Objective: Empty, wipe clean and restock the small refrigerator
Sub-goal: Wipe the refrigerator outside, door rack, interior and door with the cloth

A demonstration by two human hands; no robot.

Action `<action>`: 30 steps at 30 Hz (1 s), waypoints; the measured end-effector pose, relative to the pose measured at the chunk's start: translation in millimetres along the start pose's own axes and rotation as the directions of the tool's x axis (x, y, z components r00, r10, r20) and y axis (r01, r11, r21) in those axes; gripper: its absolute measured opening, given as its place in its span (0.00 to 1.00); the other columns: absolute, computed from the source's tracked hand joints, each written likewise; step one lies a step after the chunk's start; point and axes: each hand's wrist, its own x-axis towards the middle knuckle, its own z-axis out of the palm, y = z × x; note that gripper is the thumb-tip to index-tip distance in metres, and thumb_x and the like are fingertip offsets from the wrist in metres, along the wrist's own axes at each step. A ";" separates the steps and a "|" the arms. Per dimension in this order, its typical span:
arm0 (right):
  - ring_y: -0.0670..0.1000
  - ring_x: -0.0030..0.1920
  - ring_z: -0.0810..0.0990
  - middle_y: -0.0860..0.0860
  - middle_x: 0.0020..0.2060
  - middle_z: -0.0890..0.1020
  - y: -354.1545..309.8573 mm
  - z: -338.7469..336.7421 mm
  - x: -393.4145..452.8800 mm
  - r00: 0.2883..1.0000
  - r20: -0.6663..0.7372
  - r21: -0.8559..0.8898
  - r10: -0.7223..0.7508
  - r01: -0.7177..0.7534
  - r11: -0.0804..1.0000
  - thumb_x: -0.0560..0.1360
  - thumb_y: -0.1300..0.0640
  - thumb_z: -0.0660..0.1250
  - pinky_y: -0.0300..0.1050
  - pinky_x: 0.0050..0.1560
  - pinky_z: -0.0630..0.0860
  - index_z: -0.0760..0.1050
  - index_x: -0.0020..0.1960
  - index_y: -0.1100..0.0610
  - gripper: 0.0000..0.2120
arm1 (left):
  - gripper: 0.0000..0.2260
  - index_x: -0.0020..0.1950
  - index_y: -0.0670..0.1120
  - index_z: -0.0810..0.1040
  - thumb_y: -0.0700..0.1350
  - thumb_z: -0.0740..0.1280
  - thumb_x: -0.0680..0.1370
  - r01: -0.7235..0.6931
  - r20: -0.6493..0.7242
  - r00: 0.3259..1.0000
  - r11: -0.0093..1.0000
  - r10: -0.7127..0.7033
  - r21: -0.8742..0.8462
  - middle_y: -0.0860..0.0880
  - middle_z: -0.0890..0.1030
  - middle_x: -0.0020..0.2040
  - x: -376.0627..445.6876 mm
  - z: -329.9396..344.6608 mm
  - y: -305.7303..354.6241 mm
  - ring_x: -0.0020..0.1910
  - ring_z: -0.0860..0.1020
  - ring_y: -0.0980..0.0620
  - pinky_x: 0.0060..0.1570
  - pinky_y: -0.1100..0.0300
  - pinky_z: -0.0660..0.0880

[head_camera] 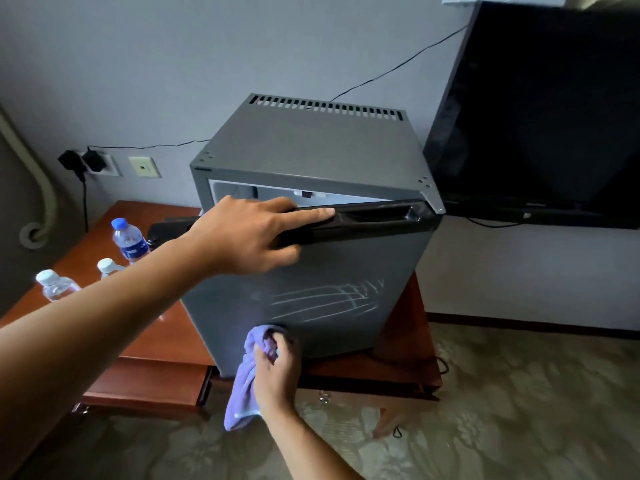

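A small grey refrigerator (311, 147) stands on a wooden desk (166, 334). Its door (346, 271) is slightly ajar, hinged on the right, showing a strip of white interior at the top. My left hand (249, 233) lies on the door's black top edge, fingers stretched along it and thumb on the door front. My right hand (277, 372) grips a purple cloth (246, 375) and holds it against the lower left of the door front. Wet wipe streaks show on the door. Three water bottles (129, 240) stand on the desk to the left.
A black television (547, 112) stands close to the refrigerator's right side. Wall sockets with plugs (88, 162) and cables are at the back left. A desk drawer (149, 379) is pulled partly out below the refrigerator. Patterned carpet (519, 403) covers the floor.
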 end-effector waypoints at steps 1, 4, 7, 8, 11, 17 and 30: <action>0.38 0.48 0.76 0.42 0.46 0.77 4.8 -12.3 9.2 0.998 -0.063 -0.002 0.004 -0.004 1.000 0.71 0.68 0.72 0.30 0.52 0.70 0.81 0.46 0.58 0.07 | 0.31 0.78 0.75 0.46 0.64 0.51 0.75 0.003 0.004 1.000 1.000 -0.003 -0.003 0.59 0.74 0.69 0.7 -0.5 -0.4 0.53 0.82 0.46 0.40 0.54 0.78; 0.48 0.47 0.78 0.50 0.45 0.77 17.8 -52.7 36.0 0.966 -0.254 -0.001 0.045 -0.047 0.999 0.70 0.71 0.75 0.33 0.49 0.70 0.83 0.49 0.60 0.11 | 0.31 0.77 0.75 0.46 0.64 0.51 0.74 0.010 0.008 1.000 1.000 -0.010 -0.010 0.59 0.74 0.68 1.4 -1.8 0.3 0.53 0.82 0.46 0.39 0.53 0.79; 0.60 0.46 0.79 0.56 0.45 0.78 27.2 -91.7 61.9 0.910 -0.411 -0.013 0.052 -0.063 0.998 0.70 0.71 0.73 0.45 0.52 0.73 0.83 0.52 0.63 0.11 | 0.31 0.78 0.75 0.47 0.63 0.51 0.74 0.013 0.007 1.000 1.000 -0.013 -0.012 0.60 0.75 0.67 0.0 -2.3 3.3 0.52 0.82 0.46 0.38 0.53 0.78; 0.62 0.47 0.79 0.57 0.45 0.79 31.6 -105.9 71.4 0.890 -0.454 -0.010 0.036 -0.045 0.999 0.71 0.69 0.72 0.51 0.53 0.75 0.82 0.52 0.64 0.10 | 0.31 0.78 0.75 0.47 0.63 0.52 0.75 0.015 0.009 1.000 1.000 -0.015 -0.010 0.60 0.75 0.67 -0.3 -2.5 4.5 0.51 0.82 0.46 0.38 0.54 0.78; 0.63 0.48 0.81 0.60 0.46 0.82 39.9 -138.8 96.6 0.863 -0.503 0.019 0.045 -0.041 0.999 0.69 0.61 0.67 0.62 0.53 0.78 0.80 0.52 0.63 0.13 | 0.31 0.78 0.74 0.47 0.64 0.52 0.75 0.031 0.015 0.999 0.999 -0.031 -0.006 0.59 0.76 0.66 -1.1 -3.3 8.8 0.49 0.82 0.45 0.36 0.56 0.76; 0.40 0.42 0.78 0.57 0.49 0.75 -6.1 -111.3 69.9 0.924 -0.364 0.117 0.115 -0.077 0.990 0.75 0.71 0.64 0.24 0.41 0.69 0.74 0.49 0.61 0.07 | 0.31 0.78 0.73 0.50 0.65 0.53 0.75 0.074 0.005 0.997 0.997 -0.074 0.007 0.59 0.76 0.65 -8.0 -7.4 22.2 0.47 0.83 0.46 0.34 0.57 0.74; 0.46 0.53 0.76 0.47 0.52 0.73 -29.5 -17.8 -16.5 0.968 0.130 -0.080 -0.216 0.227 0.971 0.72 0.52 0.61 0.47 0.58 0.75 0.70 0.49 0.43 0.07 | 0.32 0.78 0.73 0.48 0.65 0.53 0.75 0.088 0.029 0.996 0.996 -0.088 -0.002 0.59 0.76 0.65 -10.3 -10.5 24.1 0.47 0.82 0.46 0.35 0.58 0.72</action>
